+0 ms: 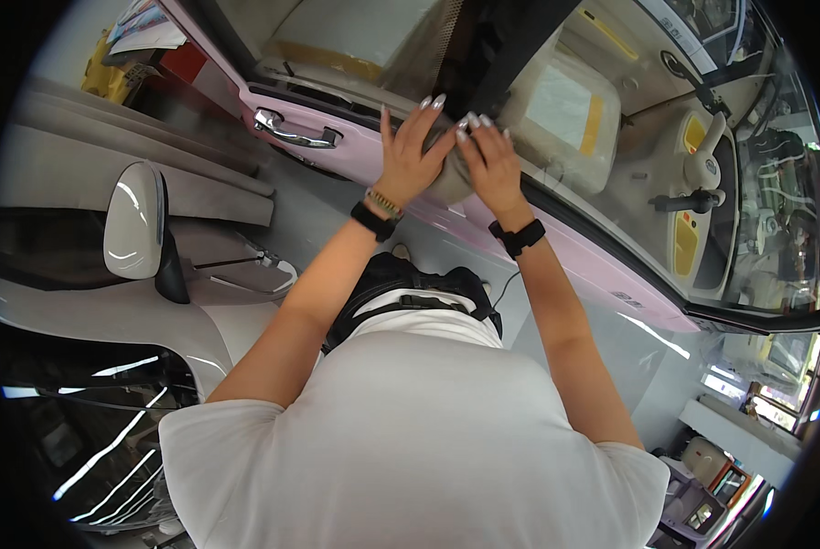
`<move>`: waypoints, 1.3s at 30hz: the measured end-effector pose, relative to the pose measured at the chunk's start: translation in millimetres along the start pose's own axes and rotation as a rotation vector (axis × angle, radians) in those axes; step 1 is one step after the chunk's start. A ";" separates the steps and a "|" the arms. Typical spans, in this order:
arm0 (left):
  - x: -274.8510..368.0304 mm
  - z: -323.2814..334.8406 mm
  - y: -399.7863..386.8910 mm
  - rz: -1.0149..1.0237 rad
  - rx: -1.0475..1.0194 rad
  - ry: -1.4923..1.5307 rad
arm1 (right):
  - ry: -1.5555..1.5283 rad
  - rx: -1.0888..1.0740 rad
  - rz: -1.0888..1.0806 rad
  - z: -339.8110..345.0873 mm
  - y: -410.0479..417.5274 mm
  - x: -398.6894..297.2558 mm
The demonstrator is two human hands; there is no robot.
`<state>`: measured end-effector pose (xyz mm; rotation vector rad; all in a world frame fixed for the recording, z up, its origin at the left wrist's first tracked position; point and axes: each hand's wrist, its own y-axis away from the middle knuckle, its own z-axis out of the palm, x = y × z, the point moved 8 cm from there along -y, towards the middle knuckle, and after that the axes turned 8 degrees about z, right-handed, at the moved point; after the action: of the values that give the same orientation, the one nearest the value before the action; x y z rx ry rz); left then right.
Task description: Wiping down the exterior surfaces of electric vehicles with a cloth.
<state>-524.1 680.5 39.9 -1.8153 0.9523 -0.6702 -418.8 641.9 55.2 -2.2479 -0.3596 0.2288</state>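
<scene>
A grey-brown cloth [456, 177] hangs over the window ledge of a pink vehicle door [365, 152]. My left hand [410, 156] lies on the cloth's left part, fingers spread, the thumb towards the other hand. On its right side, my right hand [495, 165] holds the cloth with bent fingers, the fingertips close to my left thumb. Both palms face down, and they hide part of the cloth. To the left of my hands is a chrome door handle [296, 130]. Behind the window lies a plastic-wrapped seat [564, 113].
A white wing mirror [134, 223] juts from another vehicle [231, 329] close on my left. Inside the pink vehicle, a steering column [701, 168] stands at the right. A thin cable [506, 287] runs near the floor. Grey panels [135, 165] stand at the far left.
</scene>
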 end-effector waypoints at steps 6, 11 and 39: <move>1.6 -8.0 66.1 -0.020 -0.286 -0.033 | -0.029 -0.192 -0.016 28.5 41.7 -2.1; 35.5 4.2 93.4 0.059 -0.567 0.188 | -0.028 -0.213 -0.031 25.1 41.0 -1.5; 500.2 204.1 35.1 0.694 -0.686 0.555 | 0.532 -0.422 0.809 -310.1 370.2 242.3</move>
<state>-103.6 353.1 -55.2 -1.6741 2.2646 -0.4170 -36.4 272.5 -40.6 -2.6414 0.8715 -0.0498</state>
